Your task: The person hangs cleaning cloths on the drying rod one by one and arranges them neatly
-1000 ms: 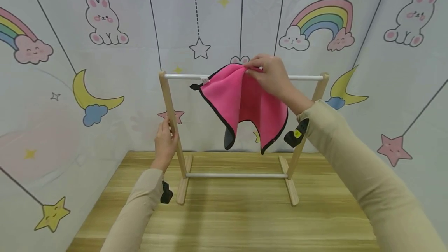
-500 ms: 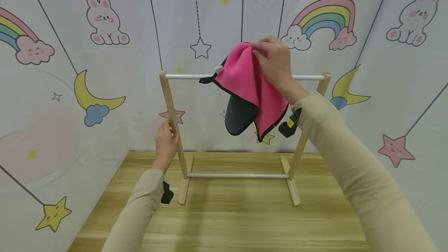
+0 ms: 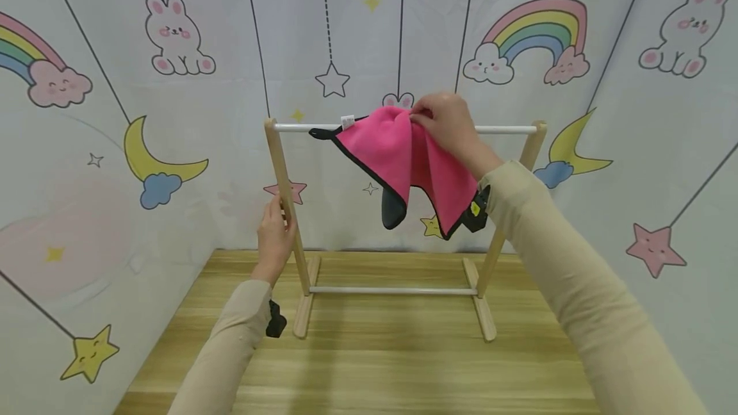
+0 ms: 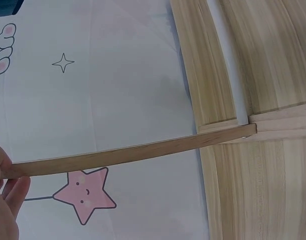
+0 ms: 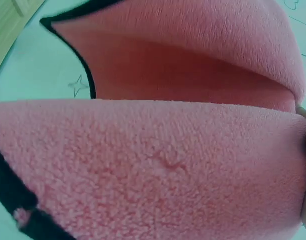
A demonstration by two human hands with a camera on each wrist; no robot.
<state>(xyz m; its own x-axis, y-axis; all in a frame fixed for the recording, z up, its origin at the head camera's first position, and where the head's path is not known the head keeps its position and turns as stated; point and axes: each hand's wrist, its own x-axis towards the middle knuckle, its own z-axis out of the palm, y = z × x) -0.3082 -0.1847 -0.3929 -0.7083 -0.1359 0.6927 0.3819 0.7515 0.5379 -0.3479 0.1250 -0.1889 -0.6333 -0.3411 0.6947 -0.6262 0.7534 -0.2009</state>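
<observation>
My right hand [image 3: 450, 123] pinches a pink cloth [image 3: 375, 146] by its upper middle, level with the top bar [image 3: 507, 129] of a small wooden rack. Black trim edges the cloth, with a loop [image 3: 320, 134] and white tag [image 3: 347, 122] at its left corner. A dark part [image 3: 394, 209] shows below it. Whether the cloth touches the bar, I cannot tell. My left hand [image 3: 273, 239] grips the rack's left post [image 3: 279, 159], thumb and fingers on either side in the left wrist view. In the right wrist view, fuzzy pink folds [image 5: 143, 165] hide most of the right hand.
The rack's feet [image 3: 307, 303] stand on a wood-grain table [image 3: 380, 364], joined by a low white bar [image 3: 392, 290]. A white backdrop [image 3: 230, 37] printed with rabbits, stars and rainbows rises close behind and along both sides.
The right hand rose with the cloth above the top bar, showing more of its dark part, then came back down to bar level. The left hand stayed on the post.
</observation>
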